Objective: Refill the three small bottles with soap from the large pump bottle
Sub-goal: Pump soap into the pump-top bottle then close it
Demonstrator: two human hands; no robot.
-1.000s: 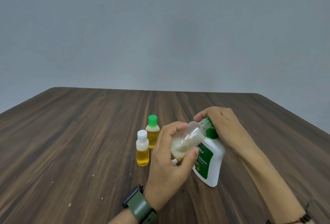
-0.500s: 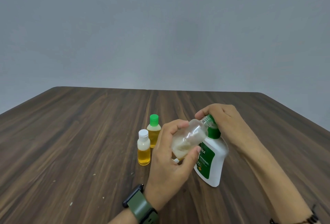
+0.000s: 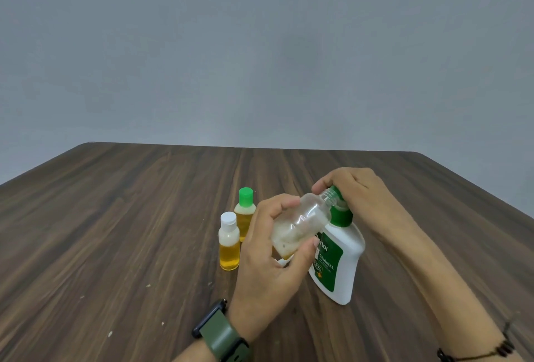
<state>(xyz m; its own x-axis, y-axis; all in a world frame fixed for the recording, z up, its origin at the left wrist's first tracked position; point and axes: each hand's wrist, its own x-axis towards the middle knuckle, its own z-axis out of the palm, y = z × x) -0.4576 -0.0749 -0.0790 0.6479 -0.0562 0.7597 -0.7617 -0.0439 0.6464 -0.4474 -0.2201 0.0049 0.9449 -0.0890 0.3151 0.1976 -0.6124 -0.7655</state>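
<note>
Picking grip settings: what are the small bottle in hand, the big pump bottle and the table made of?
Small bottle: clear glossy plastic, probably; contents show through.
Pump bottle: opaque white plastic, smooth sheen, green label.
Table: dark wood grain, matte; could be laminate.

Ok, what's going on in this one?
A person is refilling a small clear bottle from the large pump bottle. The left hand holds the uncapped small bottle tilted, its mouth at the pump, while the right hand rests on the pump head. Two capped small bottles with yellow liquid, white-capped and green-capped, stand on the table.
</note>
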